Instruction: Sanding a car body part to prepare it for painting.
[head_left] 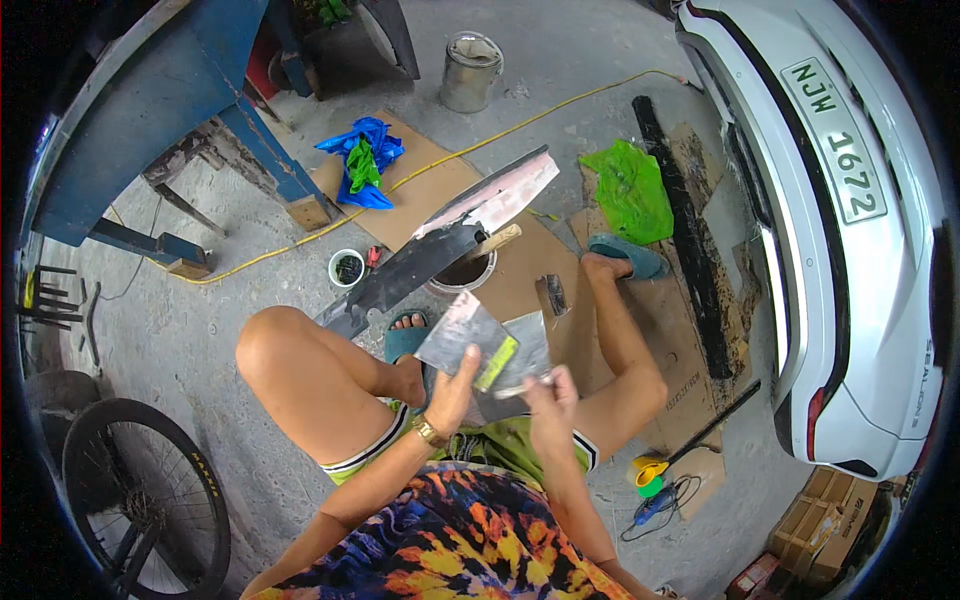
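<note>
My left hand (455, 392) is closed on a flat grey plate (455, 330) with a pinkish smear near its upper corner, the thumb lying over its face. A yellow-green strip (497, 363) shows along that plate's right side. My right hand (552, 395) pinches the lower edge of a second flat grey plate (530, 340), which partly overlaps the first. Beyond both hands, a long dark panel (430, 258), coated with pink and white filler at its far end, slants across a round tub (466, 275) and a piece of wood (497, 240).
A yellow cord (510, 130) crosses the floor. Cardboard (570, 320) lies under green plastic (630, 190) and a black strip (685, 240). A white car (840, 230) stands right; a blue bench (150, 120) and bicycle wheel (145, 500) are left. A metal can (472, 75) is ahead.
</note>
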